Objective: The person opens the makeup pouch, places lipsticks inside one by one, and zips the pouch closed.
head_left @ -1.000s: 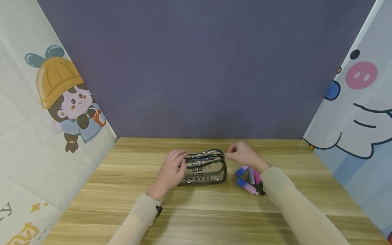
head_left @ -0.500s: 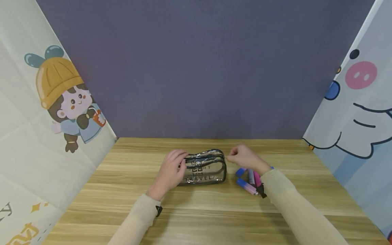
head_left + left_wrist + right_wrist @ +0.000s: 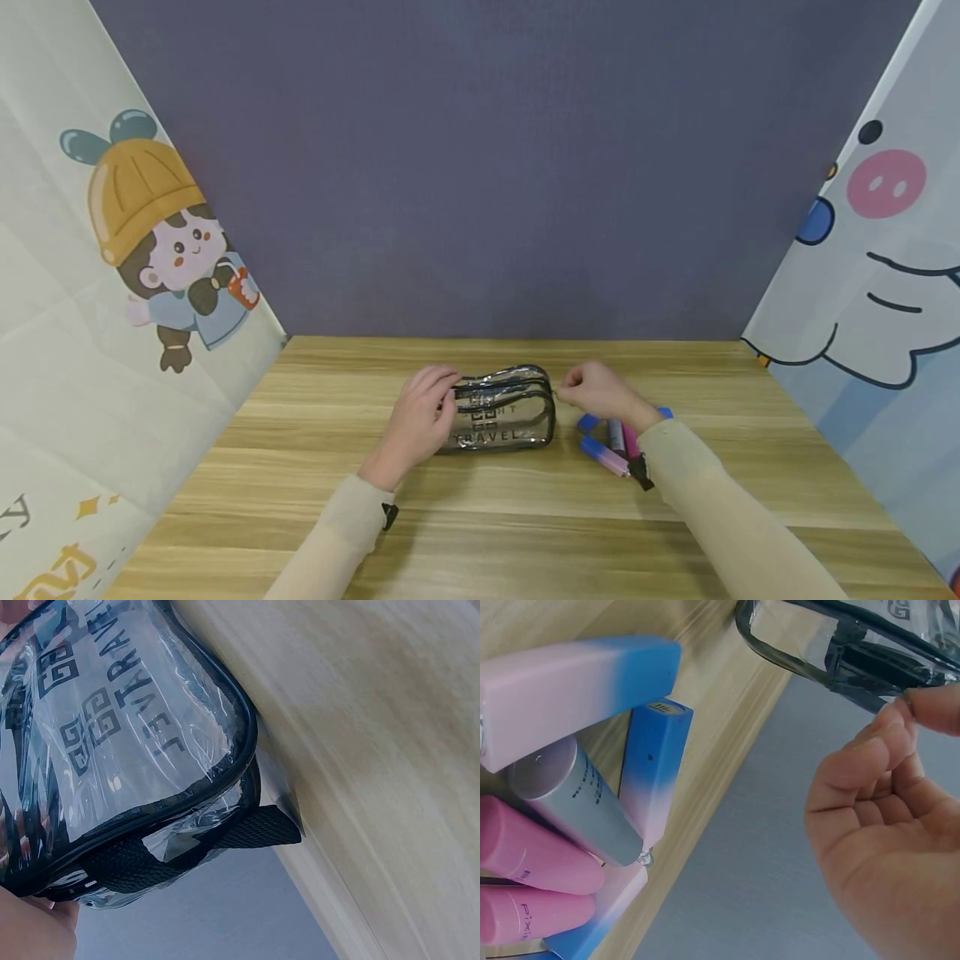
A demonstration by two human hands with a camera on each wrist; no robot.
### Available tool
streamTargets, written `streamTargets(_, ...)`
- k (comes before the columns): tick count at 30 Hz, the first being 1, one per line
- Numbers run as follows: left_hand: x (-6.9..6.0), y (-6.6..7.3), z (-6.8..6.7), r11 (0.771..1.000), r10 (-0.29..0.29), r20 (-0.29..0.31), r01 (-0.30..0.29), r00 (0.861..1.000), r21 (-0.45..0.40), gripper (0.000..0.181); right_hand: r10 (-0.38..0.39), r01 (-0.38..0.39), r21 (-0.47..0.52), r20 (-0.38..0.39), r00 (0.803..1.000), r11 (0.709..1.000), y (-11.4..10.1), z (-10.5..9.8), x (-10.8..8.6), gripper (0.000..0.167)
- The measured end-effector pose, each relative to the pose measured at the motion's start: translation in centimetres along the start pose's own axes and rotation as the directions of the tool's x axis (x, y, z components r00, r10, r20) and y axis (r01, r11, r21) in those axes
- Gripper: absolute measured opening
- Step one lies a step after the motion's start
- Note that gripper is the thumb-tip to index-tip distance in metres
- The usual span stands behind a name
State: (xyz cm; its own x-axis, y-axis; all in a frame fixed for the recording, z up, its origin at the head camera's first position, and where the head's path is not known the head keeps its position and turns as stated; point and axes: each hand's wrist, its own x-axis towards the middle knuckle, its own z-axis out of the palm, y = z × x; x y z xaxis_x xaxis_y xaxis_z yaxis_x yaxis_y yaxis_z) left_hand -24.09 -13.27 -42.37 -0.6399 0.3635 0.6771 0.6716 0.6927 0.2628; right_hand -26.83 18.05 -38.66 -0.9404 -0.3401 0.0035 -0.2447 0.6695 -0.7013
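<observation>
A clear travel pouch (image 3: 528, 421) with black piping and dark lettering stands on the wooden table. My left hand (image 3: 420, 414) grips its left end, fingers over the top and thumb on the front. In the left wrist view a black fabric tab (image 3: 259, 827) sticks out from the pouch's side. At the other end my right hand (image 3: 602, 392) pinches something small at the zipper's end, seemingly the zipper pull, which the fingertips mostly hide. The right wrist view shows thumb and forefinger (image 3: 896, 727) meeting there, the other fingers curled in.
Under my right forearm lie pink-and-blue boxes (image 3: 651, 769), a grey tube (image 3: 585, 802) and pink tubes (image 3: 540, 851). A black item (image 3: 640, 472) lies beside them, partly behind the sleeve. A dark panel (image 3: 517, 183) rises behind the table; printed cloths flank it.
My right hand has come slightly down and nearer, staying at the pouch's right end. More of a blue box shows beyond the right wrist. Left hand and pouch look unmoved.
</observation>
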Motion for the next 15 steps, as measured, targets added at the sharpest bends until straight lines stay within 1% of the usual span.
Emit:
streamTargets(6, 0.0, 0.1, -0.1, 1.0, -0.012, 0.014, 0.012, 1.0, 0.0, 0.033, -0.016, 0.016, -0.02, 0.022, 1.0, 1.0, 0.6, 0.3, 0.0, 0.014)
streamTargets(13, 0.1, 0.2, -0.2, 1.0, -0.012, 0.011, 0.012, 1.0, -0.009, 0.033, 0.017, -0.016, -0.014, 0.046, 0.999, 1.0, 1.2, 0.8, 0.0, 0.015)
streamTargets(15, 0.0, 0.2, -0.2, 1.0, -0.009, 0.009, 0.009, 1.0, -0.008, 0.032, 0.008, -0.008, -0.019, 0.04, 0.999, 1.0, 1.3, 1.0, 0.0, 0.015)
